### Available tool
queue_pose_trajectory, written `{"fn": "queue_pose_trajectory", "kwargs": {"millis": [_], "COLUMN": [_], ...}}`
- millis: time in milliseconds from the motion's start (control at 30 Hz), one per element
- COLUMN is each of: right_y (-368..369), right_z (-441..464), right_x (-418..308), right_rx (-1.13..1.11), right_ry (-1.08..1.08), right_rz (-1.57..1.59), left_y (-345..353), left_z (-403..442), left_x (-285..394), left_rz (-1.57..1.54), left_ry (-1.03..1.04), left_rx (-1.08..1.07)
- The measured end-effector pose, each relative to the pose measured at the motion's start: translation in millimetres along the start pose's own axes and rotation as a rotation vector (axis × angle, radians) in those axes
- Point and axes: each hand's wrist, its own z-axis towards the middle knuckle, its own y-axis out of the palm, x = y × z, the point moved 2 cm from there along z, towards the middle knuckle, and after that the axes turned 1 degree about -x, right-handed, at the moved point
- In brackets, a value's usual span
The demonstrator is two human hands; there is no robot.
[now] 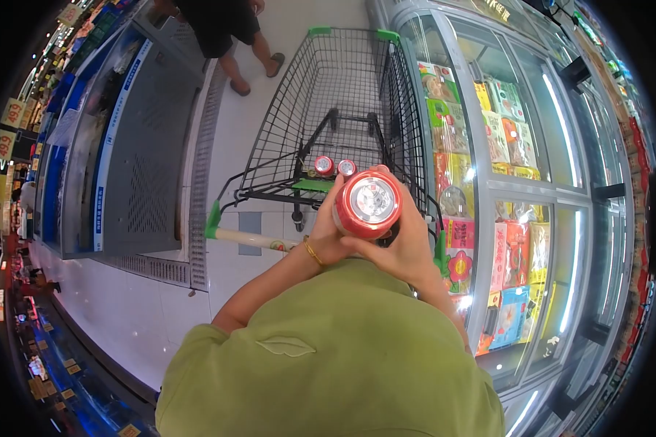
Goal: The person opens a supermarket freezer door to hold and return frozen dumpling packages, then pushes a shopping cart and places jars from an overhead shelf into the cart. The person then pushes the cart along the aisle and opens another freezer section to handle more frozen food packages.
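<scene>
Between both hands, close to the chest, is a red can [370, 205] with its silver end facing up. My left hand [331, 227], with a gold bracelet at the wrist, wraps round the can's left side. Round its right side and front curl the fingers of my right hand [408, 244]. Beyond the hands stands a wire shopping cart [273, 149] with green corners. Two smaller-looking red cans, one at the left [323, 165] and one at the right [347, 168], are upright side by side at the cart's near end.
A glass-topped freezer [481, 193] with colourful packages runs along the right. At the left is a grey display case [153, 153] beside a floor grate [200, 175]. A person in dark shorts [226, 29] stands beyond the cart's left side. The cart handle [251, 239] lies below my left forearm.
</scene>
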Motion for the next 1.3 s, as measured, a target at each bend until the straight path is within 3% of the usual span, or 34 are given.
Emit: {"fn": "queue_pose_trajectory", "kwargs": {"millis": [100, 167, 400, 733, 800, 967, 1300], "right_y": [3.4, 6.6, 14.6, 17.1, 16.8, 24.7, 29.0], "right_z": [0.8, 1.0, 0.4, -1.4, -2.6, -1.8, 0.3], "right_x": [-1.5, -1.0, -3.2, 8.9, 12.2, 25.1, 34.6], "right_rx": [-0.012, -0.010, 0.020, 0.126, 0.154, 0.216, 0.175], "right_ry": [0.014, 0.013, 0.077, 0.202, 0.425, 0.553, 0.637], "right_rz": [0.044, 0.072, 0.255, 0.578, 0.662, 0.909, 0.989], "left_y": [12.8, 17.6, 26.0, 33.7, 33.3, 37.7, 33.1], "left_z": [-3.3, -6.8, -17.4, -33.2, -37.4, -43.7, -45.3], "left_x": [-3.0, -2.7, -3.2, 3.7, 7.8, 10.9, 14.2], "left_rz": [0.040, 0.266, 0.267, 0.524, 0.551, 0.852, 0.831], "left_ry": [0.121, 0.187, 0.195, 0.465, 0.516, 0.679, 0.669], "left_rx": [0.127, 0.297, 0.248, 0.174, 0.144, 0.168, 0.220]}}
